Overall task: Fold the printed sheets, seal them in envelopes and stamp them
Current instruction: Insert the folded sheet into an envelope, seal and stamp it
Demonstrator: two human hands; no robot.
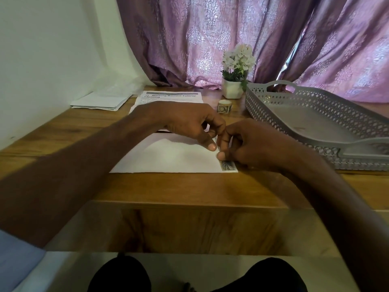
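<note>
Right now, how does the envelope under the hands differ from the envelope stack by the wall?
The envelope lies single at the desk's front, a stamp at its near right corner under both hands. The envelope stack is several deep, far left, untouched, no stamp visible. Both are white and lie flat.

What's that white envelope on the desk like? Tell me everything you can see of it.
The envelope is plain white paper, lying flat on the wooden desk in front of the person, its long edge toward them. The side facing up shows no writing. A small dark-patterned stamp sits at its near right corner. The right hand holds a fingertip on the stamp's upper end, while the left hand hovers over the far right part, thumb down on the paper. Its far edge is partly hidden by the hands.
</note>
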